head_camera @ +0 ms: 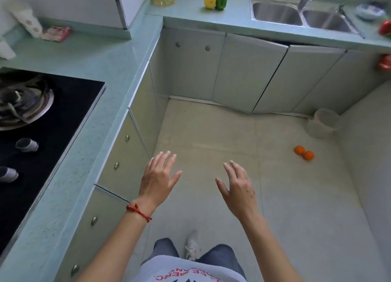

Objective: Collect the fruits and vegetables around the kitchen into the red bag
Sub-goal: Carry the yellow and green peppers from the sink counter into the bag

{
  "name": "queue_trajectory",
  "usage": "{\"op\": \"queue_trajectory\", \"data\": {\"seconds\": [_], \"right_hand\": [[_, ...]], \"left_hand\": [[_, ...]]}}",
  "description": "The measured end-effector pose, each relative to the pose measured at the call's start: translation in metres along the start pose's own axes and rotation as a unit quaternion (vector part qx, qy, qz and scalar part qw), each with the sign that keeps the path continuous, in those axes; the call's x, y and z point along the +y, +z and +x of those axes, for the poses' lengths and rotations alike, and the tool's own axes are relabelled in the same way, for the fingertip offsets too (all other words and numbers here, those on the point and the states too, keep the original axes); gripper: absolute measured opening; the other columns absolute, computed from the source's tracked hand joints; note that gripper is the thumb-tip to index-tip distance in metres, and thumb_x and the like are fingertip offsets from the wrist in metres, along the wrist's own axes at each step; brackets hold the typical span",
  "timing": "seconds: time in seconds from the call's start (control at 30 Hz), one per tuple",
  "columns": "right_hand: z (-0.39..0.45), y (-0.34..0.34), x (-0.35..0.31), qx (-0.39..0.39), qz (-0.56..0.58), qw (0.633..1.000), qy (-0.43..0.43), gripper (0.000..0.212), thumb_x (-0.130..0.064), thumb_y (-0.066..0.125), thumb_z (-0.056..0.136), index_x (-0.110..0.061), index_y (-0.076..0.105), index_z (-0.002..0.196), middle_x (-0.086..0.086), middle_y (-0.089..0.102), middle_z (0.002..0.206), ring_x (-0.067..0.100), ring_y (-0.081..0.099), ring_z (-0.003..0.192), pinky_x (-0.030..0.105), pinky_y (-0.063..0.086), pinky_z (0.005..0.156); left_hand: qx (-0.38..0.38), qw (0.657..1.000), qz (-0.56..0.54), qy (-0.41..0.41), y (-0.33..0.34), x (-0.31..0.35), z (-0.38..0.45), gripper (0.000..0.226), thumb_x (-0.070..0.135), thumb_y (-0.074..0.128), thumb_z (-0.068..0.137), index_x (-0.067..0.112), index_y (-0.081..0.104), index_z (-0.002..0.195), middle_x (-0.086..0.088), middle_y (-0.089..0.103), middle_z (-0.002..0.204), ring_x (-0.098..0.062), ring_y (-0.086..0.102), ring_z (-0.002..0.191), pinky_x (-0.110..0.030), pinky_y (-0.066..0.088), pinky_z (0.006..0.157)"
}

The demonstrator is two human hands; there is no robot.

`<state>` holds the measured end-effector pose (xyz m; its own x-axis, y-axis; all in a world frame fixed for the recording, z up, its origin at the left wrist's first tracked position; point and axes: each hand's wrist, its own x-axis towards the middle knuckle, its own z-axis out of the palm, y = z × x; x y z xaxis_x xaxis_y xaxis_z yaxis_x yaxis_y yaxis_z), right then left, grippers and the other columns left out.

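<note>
**Both hands empty, fruit and peppers well out of reach**

The left hand (158,177), with a red bracelet (138,212) at its wrist, hung over the floor (211,137) with fingers spread, holding nothing. The right hand (238,186) beside it was likewise released and empty. Far beyond them, on the far counter (190,15), a yellow pepper (209,0) touched a green pepper (221,2). To the right, two oranges (304,152) lay touching on the floor, well apart from the right hand. At the right edge, a red pepper (385,28) was cut off by the frame, and a red thing (384,62) below it was too blurred to identify.
</note>
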<state>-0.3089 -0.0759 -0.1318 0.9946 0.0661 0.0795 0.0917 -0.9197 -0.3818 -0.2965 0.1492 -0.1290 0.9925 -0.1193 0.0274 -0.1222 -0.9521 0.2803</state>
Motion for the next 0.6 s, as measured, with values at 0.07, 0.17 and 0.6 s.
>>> {"op": "queue_trajectory", "data": {"seconds": [0.07,0.17,0.6], "right_hand": [[0.032,-0.002,0.009,-0.002,-0.007,1.0,0.001,0.054,-0.043,0.04,0.084,-0.005,0.058,0.117,0.019,0.061,0.12,0.034,0.059,0.111,0.043,0.049,0.089],[0.076,-0.003,0.018,0.002,-0.008,1.0,0.001,0.054,-0.043,0.039,0.084,-0.005,0.057,0.119,0.018,0.061,0.121,0.034,0.058,0.113,0.043,0.048,0.091],[0.314,0.008,0.013,0.027,0.004,0.999,0.034,0.054,-0.043,0.04,0.084,-0.006,0.057,0.119,0.017,0.06,0.123,0.033,0.057,0.113,0.043,0.049,0.09]], "left_hand": [[0.001,1.0,0.0,0.0,-0.001,0.001,0.03,0.056,0.043,0.037,0.084,0.004,0.059,0.118,-0.017,0.064,0.119,-0.036,0.059,0.112,-0.049,0.048,0.09],[0.002,1.0,0.002,-0.003,-0.002,-0.003,0.076,0.056,0.043,0.038,0.084,0.005,0.059,0.118,-0.017,0.064,0.119,-0.036,0.059,0.112,-0.05,0.048,0.09],[0.016,0.999,0.022,0.041,-0.03,-0.055,0.324,0.056,0.043,0.038,0.084,0.004,0.06,0.118,-0.018,0.063,0.119,-0.036,0.059,0.112,-0.052,0.046,0.091]]}}
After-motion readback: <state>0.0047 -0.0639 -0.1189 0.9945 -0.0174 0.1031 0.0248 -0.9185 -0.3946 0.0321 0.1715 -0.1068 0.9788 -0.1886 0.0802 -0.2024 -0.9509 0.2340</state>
